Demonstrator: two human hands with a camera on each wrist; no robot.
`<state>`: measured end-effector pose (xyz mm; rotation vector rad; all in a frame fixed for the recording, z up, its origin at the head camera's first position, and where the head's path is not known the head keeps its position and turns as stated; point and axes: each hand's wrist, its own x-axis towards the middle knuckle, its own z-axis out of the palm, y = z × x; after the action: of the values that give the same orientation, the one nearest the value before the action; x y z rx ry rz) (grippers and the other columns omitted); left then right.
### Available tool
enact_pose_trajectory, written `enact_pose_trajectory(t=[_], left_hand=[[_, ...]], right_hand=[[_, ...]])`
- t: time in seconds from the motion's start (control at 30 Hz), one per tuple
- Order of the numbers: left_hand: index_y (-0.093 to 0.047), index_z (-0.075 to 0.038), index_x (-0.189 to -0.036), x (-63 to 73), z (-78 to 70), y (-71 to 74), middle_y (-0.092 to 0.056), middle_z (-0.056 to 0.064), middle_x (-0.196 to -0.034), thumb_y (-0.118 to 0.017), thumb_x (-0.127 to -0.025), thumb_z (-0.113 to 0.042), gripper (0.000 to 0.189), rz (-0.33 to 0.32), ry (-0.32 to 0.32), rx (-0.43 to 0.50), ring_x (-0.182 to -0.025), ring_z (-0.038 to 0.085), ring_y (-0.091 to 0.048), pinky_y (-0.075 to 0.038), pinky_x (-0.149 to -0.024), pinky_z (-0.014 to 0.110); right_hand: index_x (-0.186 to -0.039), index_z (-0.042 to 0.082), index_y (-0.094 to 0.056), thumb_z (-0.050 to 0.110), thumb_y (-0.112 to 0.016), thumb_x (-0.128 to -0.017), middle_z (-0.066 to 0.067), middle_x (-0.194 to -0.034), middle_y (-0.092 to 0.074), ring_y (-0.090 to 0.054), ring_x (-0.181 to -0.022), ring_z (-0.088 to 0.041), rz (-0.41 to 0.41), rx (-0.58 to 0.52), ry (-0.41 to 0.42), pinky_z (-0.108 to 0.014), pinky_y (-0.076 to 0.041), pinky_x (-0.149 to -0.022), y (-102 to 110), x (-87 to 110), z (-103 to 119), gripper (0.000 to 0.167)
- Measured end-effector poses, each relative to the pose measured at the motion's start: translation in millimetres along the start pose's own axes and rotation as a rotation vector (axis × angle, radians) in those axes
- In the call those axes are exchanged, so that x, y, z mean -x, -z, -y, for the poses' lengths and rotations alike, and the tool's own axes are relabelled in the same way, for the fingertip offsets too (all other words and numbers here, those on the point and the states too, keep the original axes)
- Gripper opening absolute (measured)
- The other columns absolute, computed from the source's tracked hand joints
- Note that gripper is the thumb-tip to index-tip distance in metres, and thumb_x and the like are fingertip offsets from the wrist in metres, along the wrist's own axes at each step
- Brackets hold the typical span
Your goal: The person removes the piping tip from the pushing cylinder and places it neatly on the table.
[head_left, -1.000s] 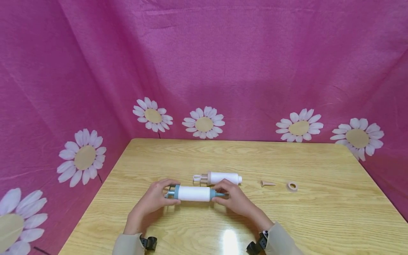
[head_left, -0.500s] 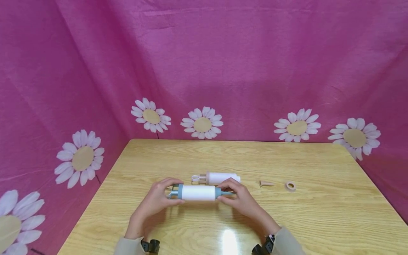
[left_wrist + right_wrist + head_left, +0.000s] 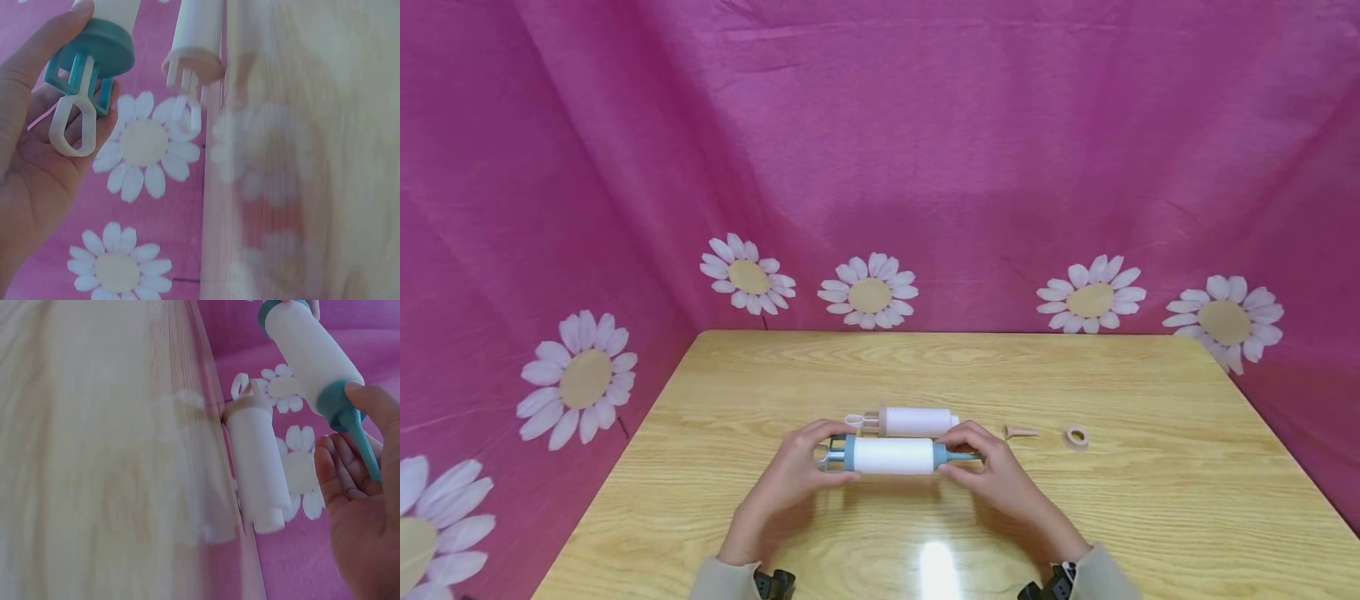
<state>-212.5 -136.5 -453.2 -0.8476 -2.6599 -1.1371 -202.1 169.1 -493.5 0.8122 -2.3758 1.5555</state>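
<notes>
Both hands hold a decorating syringe level above the table, its white barrel running left to right. My left hand grips the teal collar with thumb and fingers on opposite sides. Out of that collar the white plunger ring sticks back toward the palm. At the other end, my right hand pinches the teal end cap, and the tapered teal nozzle points into the palm. Just behind lies a second syringe, white with a beige collar and no nozzle on its tip.
Right of the second syringe, a beige cone-shaped nozzle and a beige ring cap lie on the wooden table. A pink cloth with daisies hangs behind the table and along its left side.
Both hands have shifted to the right in the head view, carrying the teal-ended syringe with them. Their grip looks the same. The second syringe and the loose beige parts stay on the table.
</notes>
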Motion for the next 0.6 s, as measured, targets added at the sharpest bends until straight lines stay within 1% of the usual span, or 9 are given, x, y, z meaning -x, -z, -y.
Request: enact_pose_trajectory(t=[0.13, 0.27, 0.43, 0.53, 0.6], left_hand=[[-0.066, -0.008, -0.121, -5.2, -5.7, -8.5, -0.069, 0.009, -0.121, -0.088, -0.071, -0.021, 0.056, -0.009, -0.031, 0.024, -0.107, 0.026, -0.066, -0.058, -0.089, 0.037], [-0.066, -0.007, -0.121, -10.7, -11.5, -17.5, -0.068, 0.011, -0.123, -0.087, -0.072, -0.019, 0.055, -0.014, -0.046, 0.053, -0.112, 0.027, -0.065, -0.057, -0.091, 0.040], [-0.067, -0.006, -0.119, -17.3, -19.7, -28.4, -0.067, 0.014, -0.126, -0.088, -0.071, -0.019, 0.054, -0.025, -0.034, 0.069, -0.119, 0.029, -0.062, -0.055, -0.097, 0.043], [-0.066, -0.006, -0.118, -22.5, -23.6, -34.8, -0.065, 0.017, -0.129, -0.088, -0.071, -0.019, 0.053, -0.014, -0.033, 0.079, -0.122, 0.032, -0.061, -0.053, -0.099, 0.046], [-0.066, -0.008, -0.118, -25.8, -25.8, -38.6, -0.064, 0.016, -0.130, -0.088, -0.072, -0.019, 0.052, -0.004, -0.022, 0.085, -0.124, 0.033, -0.059, -0.053, -0.099, 0.047]], right_hand=[[-0.112, 0.011, -0.067, 0.009, -0.074, -0.086, -0.008, -0.111, -0.064, -0.056, -0.103, 0.004, -0.005, 0.007, -0.011, -0.020, -0.056, -0.085, 11.3, 5.1, -1.2, 0.028], [-0.113, 0.008, -0.066, 0.006, -0.073, -0.086, -0.011, -0.111, -0.063, -0.057, -0.101, 0.004, -0.011, -0.011, -0.014, -0.017, -0.054, -0.087, 21.6, 9.0, -3.4, 0.028], [-0.112, 0.006, -0.065, 0.002, -0.072, -0.086, -0.012, -0.110, -0.063, -0.059, -0.101, 0.003, -0.029, -0.023, 0.007, -0.015, -0.054, -0.088, 33.0, 15.0, -6.0, 0.027], [-0.112, 0.003, -0.064, 0.000, -0.071, -0.086, -0.009, -0.110, -0.063, -0.059, -0.101, 0.002, -0.048, -0.034, 0.004, -0.014, -0.053, -0.088, 39.5, 19.5, -7.0, 0.027], [-0.112, 0.002, -0.064, -0.001, -0.070, -0.086, -0.009, -0.111, -0.063, -0.059, -0.101, 0.002, -0.061, -0.046, -0.001, -0.013, -0.053, -0.088, 43.3, 21.9, -7.7, 0.027]])
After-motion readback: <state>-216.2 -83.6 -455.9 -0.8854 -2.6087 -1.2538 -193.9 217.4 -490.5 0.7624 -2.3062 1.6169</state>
